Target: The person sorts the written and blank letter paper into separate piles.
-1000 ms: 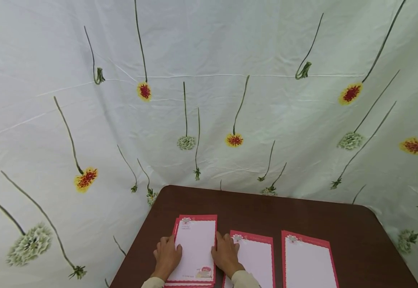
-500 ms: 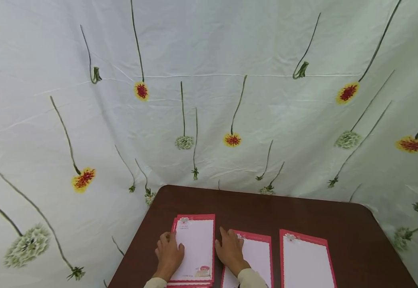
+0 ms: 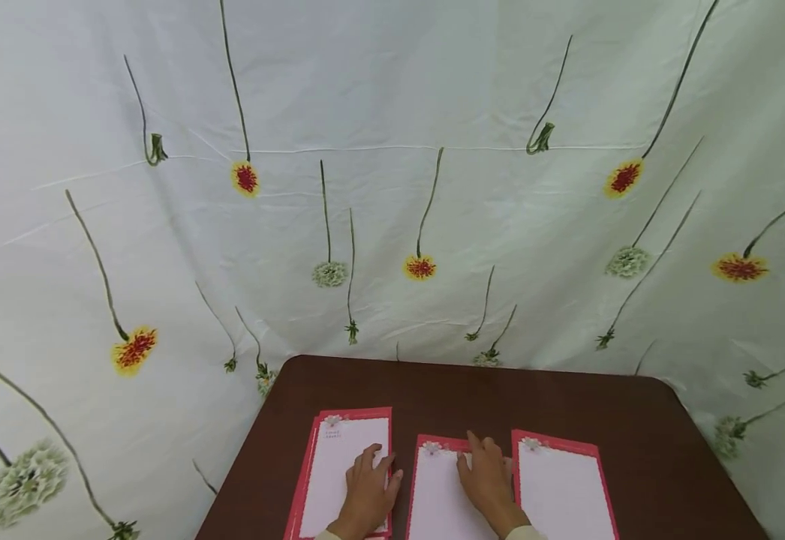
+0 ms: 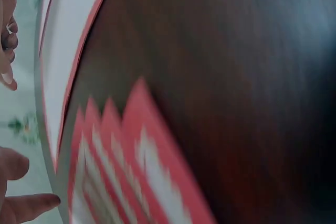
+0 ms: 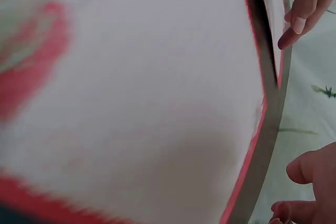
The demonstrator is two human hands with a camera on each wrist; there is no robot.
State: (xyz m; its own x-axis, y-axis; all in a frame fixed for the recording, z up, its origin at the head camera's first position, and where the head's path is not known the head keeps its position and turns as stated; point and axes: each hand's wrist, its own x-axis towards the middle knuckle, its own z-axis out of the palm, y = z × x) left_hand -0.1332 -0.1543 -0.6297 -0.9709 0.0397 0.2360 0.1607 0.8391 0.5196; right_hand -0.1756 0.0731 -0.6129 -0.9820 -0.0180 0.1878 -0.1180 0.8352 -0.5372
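Observation:
A stack of red-bordered writing paper (image 3: 321,480) with a white flower printed at its top corner lies at the table's left. My left hand (image 3: 367,491) is over its right side, fingers spread. In the left wrist view several red corners of stacked sheets (image 4: 152,135) fan out near that hand's fingers (image 4: 31,207). My right hand (image 3: 487,480) is over the upper right part of the middle red-bordered paper (image 3: 436,495), its fingers loosely extended. That paper fills most of the right wrist view, partly blurred. Neither hand grips anything visible.
Another red-bordered sheet (image 3: 561,487) lies to the right, close beside the middle one. All lie on a dark brown table (image 3: 473,397) with rounded far corners. A white cloth (image 3: 392,97) printed with flowers hangs behind it.
My right hand has left the left stack's right edge and moved right over the middle paper. My left hand has shifted from the stack's left edge to its right side.

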